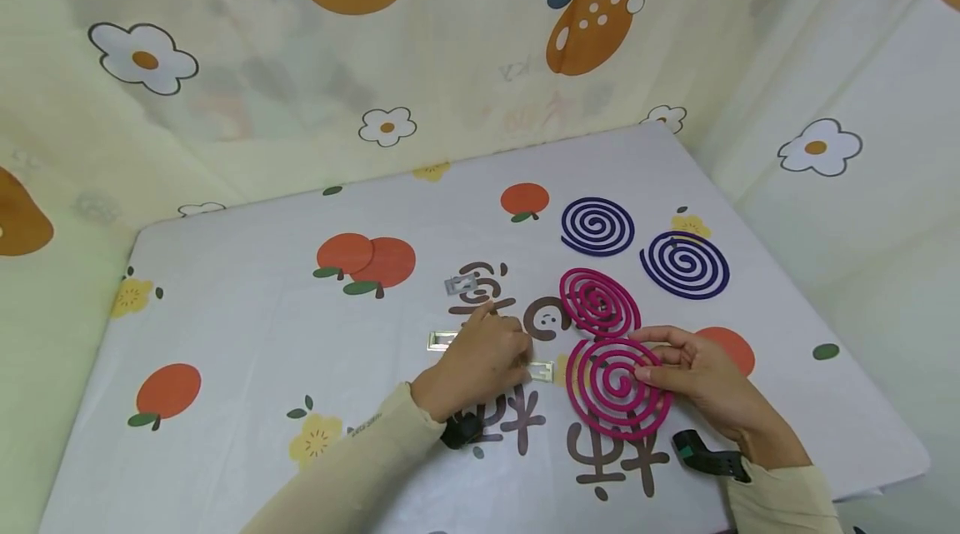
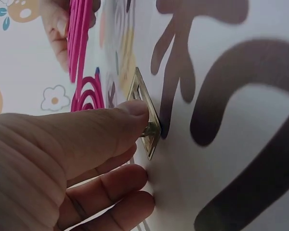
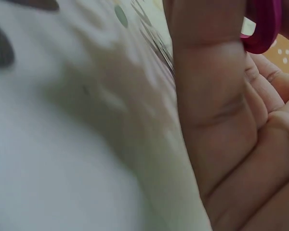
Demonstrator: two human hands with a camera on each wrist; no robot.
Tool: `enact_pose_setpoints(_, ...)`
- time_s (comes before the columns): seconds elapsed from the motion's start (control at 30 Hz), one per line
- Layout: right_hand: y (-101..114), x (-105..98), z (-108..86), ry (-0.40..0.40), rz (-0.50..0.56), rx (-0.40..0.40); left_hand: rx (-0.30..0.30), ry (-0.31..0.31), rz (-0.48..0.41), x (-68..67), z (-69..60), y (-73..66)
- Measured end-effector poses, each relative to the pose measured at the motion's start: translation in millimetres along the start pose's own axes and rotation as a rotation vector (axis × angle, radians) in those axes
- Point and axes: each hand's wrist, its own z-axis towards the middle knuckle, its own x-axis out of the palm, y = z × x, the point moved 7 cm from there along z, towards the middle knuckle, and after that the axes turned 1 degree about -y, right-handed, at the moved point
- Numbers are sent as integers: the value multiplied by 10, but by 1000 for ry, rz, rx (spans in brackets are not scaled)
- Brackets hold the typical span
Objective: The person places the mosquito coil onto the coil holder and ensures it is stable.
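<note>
My right hand (image 1: 705,376) holds a pink mosquito coil (image 1: 619,386) by its right side, thumb on the near face, raised off the table. Only a bit of pink coil (image 3: 266,36) shows in the right wrist view, beside the fingers. To its left, my left hand (image 1: 476,355) pinches a small metal coil stand (image 2: 155,115) between thumb and fingers, down at the tabletop. Part of that stand shows past the hand in the head view. Another pink coil (image 1: 598,301) lies just behind the held one.
Two dark blue coils (image 1: 596,226) lie flat at the back right. Two more metal stands lie near my left hand: a silvery one (image 1: 460,284) behind it and a paler one (image 1: 438,341) partly covered by it. A printed curtain (image 1: 465,84) hangs behind the table (image 1: 247,401).
</note>
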Motion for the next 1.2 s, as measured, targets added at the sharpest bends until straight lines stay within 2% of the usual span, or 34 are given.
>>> enact_pose_setpoints(0.3, 27, 203, 77, 42, 72, -49, 0, -33, 9, 15, -91, -35)
enact_pose_setpoints(0.57, 37, 323, 113, 30, 98, -19, -1, -71, 27, 21, -152, -44)
enact_pose_setpoints(0.7, 36, 385, 143, 37, 117, -35, -10, -78, 29, 43, -200, -41)
enact_pose_setpoints(0.93, 28, 492, 183, 77, 185, -72, -55, -50, 70, 26, -398, -35)
enact_pose_setpoints(1.2, 33, 577, 217, 79, 203, -81, -27, -23, 126, 78, -612, -50)
